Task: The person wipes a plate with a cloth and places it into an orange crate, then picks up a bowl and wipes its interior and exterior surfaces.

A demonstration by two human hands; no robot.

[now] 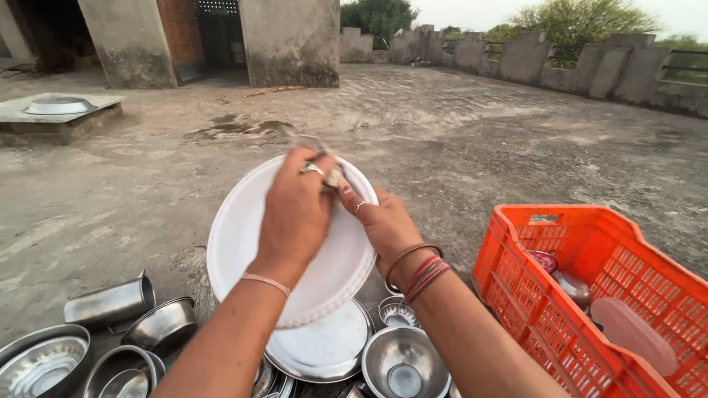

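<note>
While the wide concrete yard floor (516,140) stretches away to a low crenellated wall (590,66) and a grey plastered building (287,37), the bright orange plastic crate (516,287) stands at the person's right with a flat pale lid and a few steel pieces inside it. Between the 2 forearms, a round white plastic plate (236,243) is held up, tilted, its hollow face turned toward the camera, directly above a flat steel plate (324,346) on the ground. Its upper rim points away from the body, and its lower edge hangs just over the steel bowls (402,361) and a tipped steel jug (110,298). The left hand (295,214) lies across the middle of the plate's face, fingers curled closed and reaching toward the top rim, a ring showing. The right hand (383,221) grips the plate's right edge, fingers wrapped behind it, bangles at the wrist. Where both sets of fingers meet near the top rim sits a small pale scrubbing wad (333,177), pinched between them; which hand truly holds it I cannot tell. So the plate lies under the left palm and against the right, with the left hand nearer its centre.
</note>
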